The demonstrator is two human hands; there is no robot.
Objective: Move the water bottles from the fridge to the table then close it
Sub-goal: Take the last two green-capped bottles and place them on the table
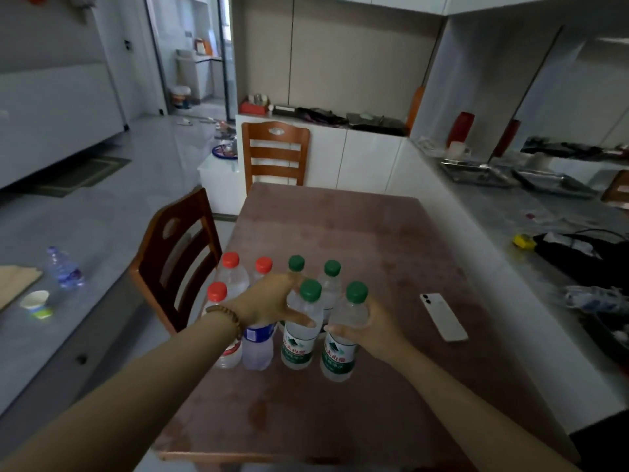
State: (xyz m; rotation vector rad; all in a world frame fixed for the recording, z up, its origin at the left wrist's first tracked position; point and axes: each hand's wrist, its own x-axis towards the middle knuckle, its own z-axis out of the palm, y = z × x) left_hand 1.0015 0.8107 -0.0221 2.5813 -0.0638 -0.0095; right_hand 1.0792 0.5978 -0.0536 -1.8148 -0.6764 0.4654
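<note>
Arms reach up from the bottom of the frame. The left hand [269,301] is curled round the top part of one green bottle [301,338], and the right hand [367,328] is curled round the green bottle beside it [338,356]. Both stand in the lower middle of the frame, on the table [374,240]. Close round them are the red-cap bottles [235,274] to the left and the back green bottles [332,277] just behind. They look full, so I think they are a bit heavy. The thin plastic may squash and feel slippery, so I would hold them round the middle, not by the cap. The table is flat and brown, with a white phone [442,316] on its right side. A dark chair [177,253] sits at the left edge and a lighter chair [275,155] at the far end. A grey counter [510,212] runs along the right. I cannot see the fridge.
</note>
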